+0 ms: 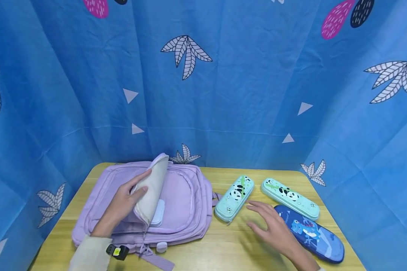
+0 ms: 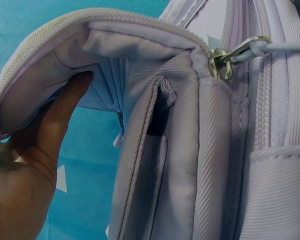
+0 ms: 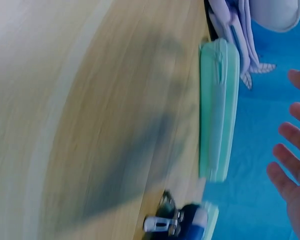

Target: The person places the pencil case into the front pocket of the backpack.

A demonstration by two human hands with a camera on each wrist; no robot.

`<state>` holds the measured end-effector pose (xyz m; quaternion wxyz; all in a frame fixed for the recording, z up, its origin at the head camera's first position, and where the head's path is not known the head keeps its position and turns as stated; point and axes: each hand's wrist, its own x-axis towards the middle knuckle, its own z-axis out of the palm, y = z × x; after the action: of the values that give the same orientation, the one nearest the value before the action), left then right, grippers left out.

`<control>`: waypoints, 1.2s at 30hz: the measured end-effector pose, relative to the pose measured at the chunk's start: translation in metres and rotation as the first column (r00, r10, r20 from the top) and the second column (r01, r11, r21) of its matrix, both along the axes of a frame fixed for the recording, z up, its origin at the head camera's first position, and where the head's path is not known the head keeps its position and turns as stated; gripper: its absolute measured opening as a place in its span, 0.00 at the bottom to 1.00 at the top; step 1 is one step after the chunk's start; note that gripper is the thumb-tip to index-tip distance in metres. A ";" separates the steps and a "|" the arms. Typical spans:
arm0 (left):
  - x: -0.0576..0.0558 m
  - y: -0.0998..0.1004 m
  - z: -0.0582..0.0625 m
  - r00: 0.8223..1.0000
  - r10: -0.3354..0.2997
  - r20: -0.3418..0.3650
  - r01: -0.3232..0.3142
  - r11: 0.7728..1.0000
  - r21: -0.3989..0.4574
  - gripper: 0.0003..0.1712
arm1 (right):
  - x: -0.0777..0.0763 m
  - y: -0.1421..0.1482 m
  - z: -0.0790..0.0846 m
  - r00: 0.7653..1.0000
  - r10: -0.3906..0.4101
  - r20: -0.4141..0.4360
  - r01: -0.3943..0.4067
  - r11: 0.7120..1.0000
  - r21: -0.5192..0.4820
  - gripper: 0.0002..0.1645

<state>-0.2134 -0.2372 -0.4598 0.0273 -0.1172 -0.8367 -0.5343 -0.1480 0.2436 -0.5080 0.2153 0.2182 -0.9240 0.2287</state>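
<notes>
A lilac backpack [image 1: 181, 195] lies on the table at left, its front pocket unzipped. My left hand [image 1: 123, 201] holds the pocket flap [image 1: 155, 184] up and folded back, thumb against the pale lining; the left wrist view shows the hand [image 2: 50, 145] at the flap's zipper edge. A light blue rounded object [image 1: 158, 213] shows partly from under the flap. My right hand [image 1: 273, 227] hovers over the table with fingers spread, holding nothing. Just beyond its fingertips lies a mint panda pencil case [image 1: 235, 197]. A dark blue dinosaur pencil case [image 1: 313, 233] lies beside the hand.
A second mint panda pencil case [image 1: 289, 197] lies at the right, close behind the blue one. A lilac strap [image 1: 159, 260] trails onto the wooden table [image 1: 210, 252] in front of the backpack. Blue patterned curtain [image 1: 244, 82] surrounds the table's back and sides.
</notes>
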 end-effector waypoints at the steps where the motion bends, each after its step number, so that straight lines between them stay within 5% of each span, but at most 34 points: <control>1: 0.000 0.000 0.001 1.000 0.001 -0.001 -0.001 1.000 -0.004 0.31 | 0.001 0.003 0.000 1.000 -0.007 0.002 0.007 1.000 -0.001 0.32; 22: -0.001 -0.001 -0.002 1.000 -0.001 -0.002 0.001 1.000 -0.003 0.30 | 0.020 0.062 -0.003 0.989 -0.142 0.051 0.144 0.989 -0.036 0.31; 29: -0.003 -0.001 -0.001 1.000 -0.007 0.006 0.007 1.000 0.004 0.31 | 0.028 0.088 -0.008 0.975 -0.149 0.165 0.164 0.983 -0.081 0.34; 36: -0.003 -0.002 -0.001 1.000 -0.011 0.016 0.011 1.000 -0.001 0.31 | 0.034 0.109 -0.013 0.965 -0.192 0.177 0.210 0.974 -0.090 0.36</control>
<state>-0.2162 -0.2389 -0.4603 0.0178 -0.1175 -0.8366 -0.5348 -0.1137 0.3521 -0.5213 0.1706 0.0912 -0.9425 0.2725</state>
